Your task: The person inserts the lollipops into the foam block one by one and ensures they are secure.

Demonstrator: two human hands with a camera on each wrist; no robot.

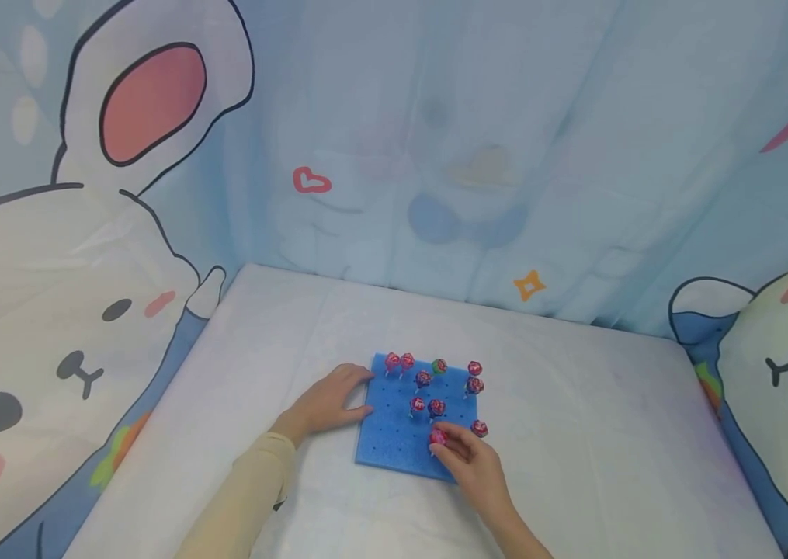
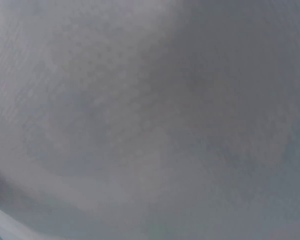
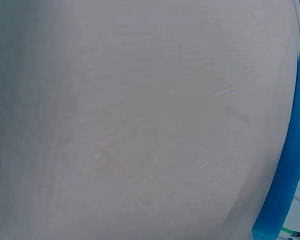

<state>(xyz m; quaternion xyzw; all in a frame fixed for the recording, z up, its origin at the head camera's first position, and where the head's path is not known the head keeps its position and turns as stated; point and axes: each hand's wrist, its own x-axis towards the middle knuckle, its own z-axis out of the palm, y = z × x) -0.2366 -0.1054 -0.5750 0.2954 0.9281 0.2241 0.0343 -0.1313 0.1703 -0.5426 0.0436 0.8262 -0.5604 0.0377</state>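
Note:
A blue foam board [image 1: 387,435] with rows of small holes lies on the white table. Several wrapped lollipops stand in it, among them a green one [image 1: 439,366] near the far edge and a red one [image 1: 480,428] at the right edge. My right hand [image 1: 480,470] pinches a pink lollipop [image 1: 439,437] over the near right part of the board; whether its stick sits in a hole cannot be seen. At the board's left edge rests my left hand [image 1: 327,400], thumb and fingers spread. The left wrist view holds only blurred pale cloth.
White cloth [image 1: 575,435] covers the table around the board. A pale blue curtain [image 1: 380,140] printed with cartoon animals rises behind and at both sides. In the right wrist view, the foam board's blue edge [image 3: 285,165] runs down the right, with thin sticks beyond it.

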